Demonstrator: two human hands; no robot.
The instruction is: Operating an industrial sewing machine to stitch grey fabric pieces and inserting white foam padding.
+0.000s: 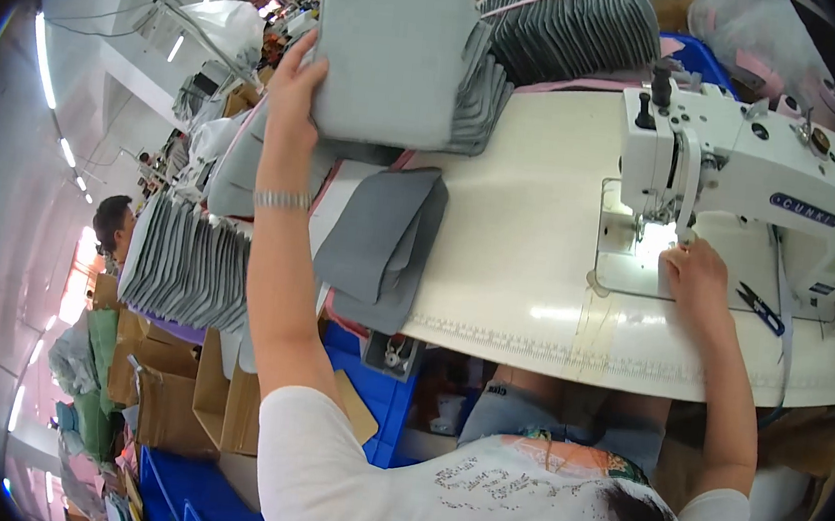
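My left hand (296,93) grips the left edge of a grey padded fabric panel (392,52), its thumb along the edge and other fingers partly hidden. That panel lies over a stack of similar pieces at the far left of the table. Beside the needle of a white sewing machine (748,167), my right hand (701,273) is closed with fingertips pressed together under the bright lamp. Whatever is between them, perhaps thread, is too small to make out. Black thread snips (762,308) lie right of this hand. Several darker grey panels (379,242) lie nearer on the table's left.
A dense row of grey panels (575,30) stands at the back; another bundle (186,263) is at left. A metal tray (391,354) sits below the table's curved front edge (529,360). Cardboard boxes (168,402) and blue crates (203,501) occupy the lower left. A person (113,223) is beyond.
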